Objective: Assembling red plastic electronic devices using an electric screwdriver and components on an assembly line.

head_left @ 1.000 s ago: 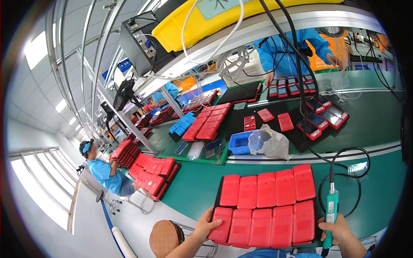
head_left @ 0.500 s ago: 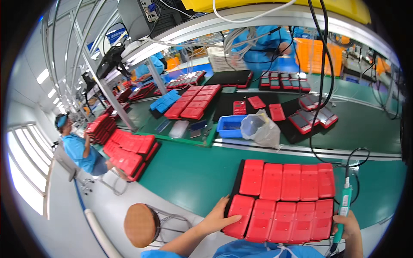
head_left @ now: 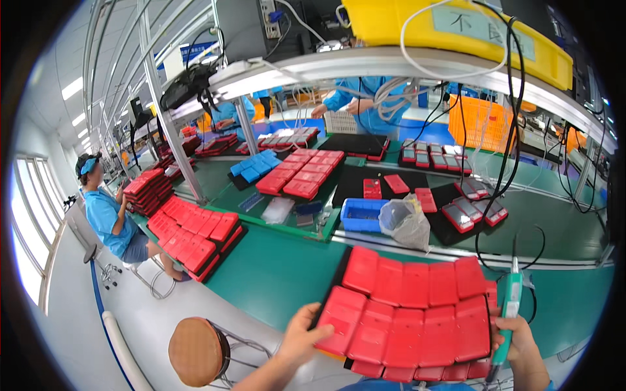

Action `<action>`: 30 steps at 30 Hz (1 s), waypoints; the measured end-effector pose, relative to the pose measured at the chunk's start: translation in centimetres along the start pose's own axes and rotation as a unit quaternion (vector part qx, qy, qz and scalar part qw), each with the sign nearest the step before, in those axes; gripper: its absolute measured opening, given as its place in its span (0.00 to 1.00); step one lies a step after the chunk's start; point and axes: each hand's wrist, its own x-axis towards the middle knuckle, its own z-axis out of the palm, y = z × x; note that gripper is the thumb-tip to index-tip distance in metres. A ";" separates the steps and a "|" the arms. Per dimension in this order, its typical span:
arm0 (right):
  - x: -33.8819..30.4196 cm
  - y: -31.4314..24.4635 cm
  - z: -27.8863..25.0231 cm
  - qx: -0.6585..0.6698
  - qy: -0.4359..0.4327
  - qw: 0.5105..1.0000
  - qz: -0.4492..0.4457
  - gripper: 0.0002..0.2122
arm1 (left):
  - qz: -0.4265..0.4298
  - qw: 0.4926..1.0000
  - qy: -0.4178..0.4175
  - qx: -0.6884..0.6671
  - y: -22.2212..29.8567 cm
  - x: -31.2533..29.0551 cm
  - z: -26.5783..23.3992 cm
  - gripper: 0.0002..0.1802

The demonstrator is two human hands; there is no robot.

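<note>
A black foam-like tray [head_left: 324,308] bearing two rows of red plastic cases [head_left: 389,331] is tilted up in front of me. My left hand [head_left: 304,337] grips its left edge, thumb on top of the nearest case. At the right edge, my right hand [head_left: 515,339] is closed around a green and white electric screwdriver [head_left: 513,293], its cable end up; these fingers also meet the tray's edge. More red cases [head_left: 399,373] show beneath the raised tray, on a lower layer. The undersides of both hands are hidden.
A blue bin [head_left: 362,215] and a plastic bag [head_left: 405,223] stand beyond the tray. Red-case trays [head_left: 189,231] lie on the green bench at left. Black cables [head_left: 505,150] hang at right. A round stool [head_left: 195,352] stands lower left; a seated co-worker [head_left: 111,202] is farther left.
The upper tray has been lifted and tilted, uncovering red cases beneath it. Both hands have risen with it, the screwdriver still in the right. The view has shifted slightly.
</note>
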 end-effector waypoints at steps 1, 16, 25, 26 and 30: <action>0.9 0.2 1.2 0.010 -0.013 1.000 0.017 0.14 | 0.014 1.000 0.010 -0.012 1.0 0.3 -1.2 0.28; 10.9 14.4 18.1 0.088 -0.096 0.941 0.313 0.07 | 0.028 0.987 0.158 -0.014 9.0 4.3 -23.7 0.23; 9.8 9.2 14.6 0.103 -0.159 0.974 0.128 0.22 | 0.098 0.689 0.282 0.661 7.9 7.4 -26.9 0.18; 9.5 8.2 13.9 0.067 -0.183 0.976 0.102 0.21 | 0.172 0.655 0.292 0.675 7.2 7.9 -25.2 0.19; 7.8 4.8 12.1 0.042 -0.237 0.970 0.024 0.21 | 0.302 0.663 0.113 0.676 2.7 5.6 -10.2 0.27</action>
